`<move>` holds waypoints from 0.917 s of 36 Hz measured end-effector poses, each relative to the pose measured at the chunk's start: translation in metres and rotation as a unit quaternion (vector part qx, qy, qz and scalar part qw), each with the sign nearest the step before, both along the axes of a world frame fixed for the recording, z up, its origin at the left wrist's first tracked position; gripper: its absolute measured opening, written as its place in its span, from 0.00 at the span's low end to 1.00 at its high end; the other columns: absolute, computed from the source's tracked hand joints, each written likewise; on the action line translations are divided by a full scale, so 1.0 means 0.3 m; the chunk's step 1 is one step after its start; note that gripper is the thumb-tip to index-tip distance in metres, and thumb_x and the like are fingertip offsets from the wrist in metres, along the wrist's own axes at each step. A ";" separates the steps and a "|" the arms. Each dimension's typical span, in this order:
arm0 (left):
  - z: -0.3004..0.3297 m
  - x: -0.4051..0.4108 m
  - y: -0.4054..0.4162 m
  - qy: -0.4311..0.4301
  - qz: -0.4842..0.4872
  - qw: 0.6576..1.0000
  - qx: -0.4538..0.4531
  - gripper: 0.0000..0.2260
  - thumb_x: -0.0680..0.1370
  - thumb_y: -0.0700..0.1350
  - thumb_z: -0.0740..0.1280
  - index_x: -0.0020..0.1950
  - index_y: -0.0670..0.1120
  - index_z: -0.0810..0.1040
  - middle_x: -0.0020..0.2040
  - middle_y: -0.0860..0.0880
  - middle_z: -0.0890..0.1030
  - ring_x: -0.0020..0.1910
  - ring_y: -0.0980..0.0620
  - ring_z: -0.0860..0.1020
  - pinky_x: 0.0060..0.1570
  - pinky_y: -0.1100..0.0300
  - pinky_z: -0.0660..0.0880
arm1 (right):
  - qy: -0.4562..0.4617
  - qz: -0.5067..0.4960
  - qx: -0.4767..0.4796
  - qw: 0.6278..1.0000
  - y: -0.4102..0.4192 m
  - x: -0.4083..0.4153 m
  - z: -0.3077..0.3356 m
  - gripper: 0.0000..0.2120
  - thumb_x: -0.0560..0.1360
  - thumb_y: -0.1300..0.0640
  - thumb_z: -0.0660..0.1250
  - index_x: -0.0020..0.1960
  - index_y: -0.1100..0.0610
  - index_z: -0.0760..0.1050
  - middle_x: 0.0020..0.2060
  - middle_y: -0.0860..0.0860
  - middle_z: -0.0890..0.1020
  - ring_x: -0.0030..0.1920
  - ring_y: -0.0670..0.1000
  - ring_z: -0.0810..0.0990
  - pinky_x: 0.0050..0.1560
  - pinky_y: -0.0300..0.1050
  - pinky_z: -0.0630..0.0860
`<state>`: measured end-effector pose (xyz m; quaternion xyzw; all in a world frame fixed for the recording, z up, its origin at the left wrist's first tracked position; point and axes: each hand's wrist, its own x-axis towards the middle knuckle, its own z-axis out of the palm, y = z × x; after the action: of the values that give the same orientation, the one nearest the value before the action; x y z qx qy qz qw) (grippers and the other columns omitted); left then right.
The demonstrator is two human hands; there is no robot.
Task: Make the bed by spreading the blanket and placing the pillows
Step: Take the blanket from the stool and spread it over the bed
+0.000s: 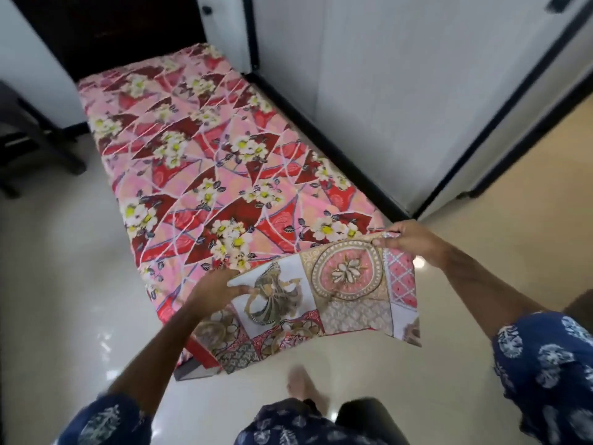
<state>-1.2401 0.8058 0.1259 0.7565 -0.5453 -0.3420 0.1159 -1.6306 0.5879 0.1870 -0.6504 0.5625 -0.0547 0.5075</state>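
Glossy cream tiled floor point(481, 364) underfoot, with bright glare spots below and to the right of the right hand point(406, 236). Beyond both hands, a narrow bed point(205, 175) running away towards a dark headboard point(109, 30), covered edge to edge by a pink-and-red sheet point(179, 149) printed with white, yellow-centred flowers and lying flat. To the right of the bed, pale wardrobe panels point(401, 91) with black edging; to the far left of the left hand point(215, 288), a dark chair base point(35, 149), blurred and cut off by the frame edge. Near corner of the bed hidden behind the held cloth, with only a red edge and a pale grey patch showing below the left forearm. Bare foot point(303, 385) below the cloth, smeared by motion; blue sleeves point(545, 364) with a white leaf print cut off at the bottom edge. Patchwork-printed blanket point(324, 293), folded to a rectangle, held in the air at the near end of the bed, stretched between the two hands: squares with a dancing figure, a pink medallion with a shell-like flower, and gold and red lattice. Left hand gripping the upper left corner, thumb on top, fingers behind and unseen. Right hand pinching the upper right edge, fingers curled over the fabric.
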 end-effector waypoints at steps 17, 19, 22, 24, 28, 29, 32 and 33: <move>-0.098 0.328 -0.496 -0.289 0.074 0.952 0.076 0.29 0.75 0.51 0.74 0.74 0.47 0.70 0.68 0.42 0.75 0.63 0.39 0.76 0.60 0.42 0.75 | 0.109 0.226 -0.101 0.963 -0.931 0.592 -0.419 0.27 0.69 0.45 0.79 0.62 0.55 0.77 0.57 0.53 0.83 0.52 0.54 0.82 0.54 0.50 0.79; -0.192 0.346 -0.551 -0.378 0.064 0.918 0.101 0.33 0.72 0.49 0.76 0.74 0.45 0.68 0.69 0.40 0.73 0.64 0.37 0.74 0.61 0.37 0.72 | 0.149 0.213 -0.219 0.941 -0.965 0.622 -0.564 0.20 0.73 0.46 0.75 0.60 0.54 0.75 0.52 0.53 0.82 0.49 0.55 0.81 0.49 0.53 0.80; -0.332 0.271 -0.593 -0.339 0.092 0.930 0.111 0.31 0.72 0.47 0.75 0.73 0.45 0.69 0.71 0.40 0.72 0.69 0.37 0.71 0.65 0.35 0.68 | 0.139 0.251 -0.216 0.933 -0.928 0.649 -0.761 0.14 0.76 0.58 0.69 0.60 0.59 0.75 0.47 0.54 0.81 0.40 0.51 0.79 0.37 0.48 0.80; -0.431 0.183 -0.597 -0.287 0.095 0.945 0.123 0.30 0.73 0.47 0.74 0.73 0.46 0.69 0.73 0.42 0.70 0.70 0.40 0.70 0.66 0.39 0.70 | 0.145 0.299 -0.173 0.927 -0.862 0.642 -0.859 0.26 0.72 0.63 0.71 0.69 0.58 0.70 0.57 0.57 0.79 0.51 0.53 0.80 0.46 0.48 0.81; -0.637 0.037 -0.543 -0.222 0.053 0.957 0.179 0.32 0.75 0.54 0.72 0.76 0.49 0.65 0.77 0.45 0.65 0.74 0.42 0.66 0.67 0.43 0.70 | 0.191 0.400 -0.149 0.884 -0.747 0.578 -1.020 0.31 0.73 0.56 0.73 0.72 0.60 0.66 0.69 0.60 0.69 0.69 0.62 0.69 0.62 0.56 0.74; -0.684 0.014 -0.525 -0.214 0.049 0.956 0.195 0.34 0.75 0.55 0.71 0.77 0.49 0.63 0.77 0.45 0.64 0.75 0.41 0.65 0.68 0.42 0.68 | 0.193 0.405 -0.167 0.878 -0.735 0.563 -1.059 0.31 0.72 0.56 0.74 0.70 0.60 0.67 0.68 0.60 0.69 0.69 0.62 0.69 0.61 0.56 0.75; -0.808 -0.040 -0.473 -0.205 0.045 0.955 0.210 0.41 0.68 0.54 0.78 0.77 0.46 0.65 0.77 0.42 0.65 0.72 0.36 0.68 0.61 0.35 0.73 | 0.177 0.382 -0.225 0.879 -0.720 0.531 -1.129 0.31 0.66 0.58 0.77 0.65 0.55 0.70 0.65 0.57 0.71 0.65 0.62 0.72 0.55 0.58 0.79; -0.847 -0.055 -0.462 -0.198 0.043 0.956 0.213 0.44 0.65 0.54 0.80 0.76 0.44 0.66 0.77 0.41 0.65 0.71 0.34 0.69 0.59 0.33 0.74 | 0.168 0.371 -0.244 0.880 -0.713 0.525 -1.145 0.31 0.65 0.58 0.77 0.65 0.54 0.70 0.64 0.56 0.72 0.64 0.62 0.72 0.54 0.58 0.79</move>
<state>-1.2565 0.6671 -0.1282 0.8389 -0.4389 -0.2879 -0.1438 -1.4730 0.3739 -0.1565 -0.9141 0.3259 0.1121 0.2135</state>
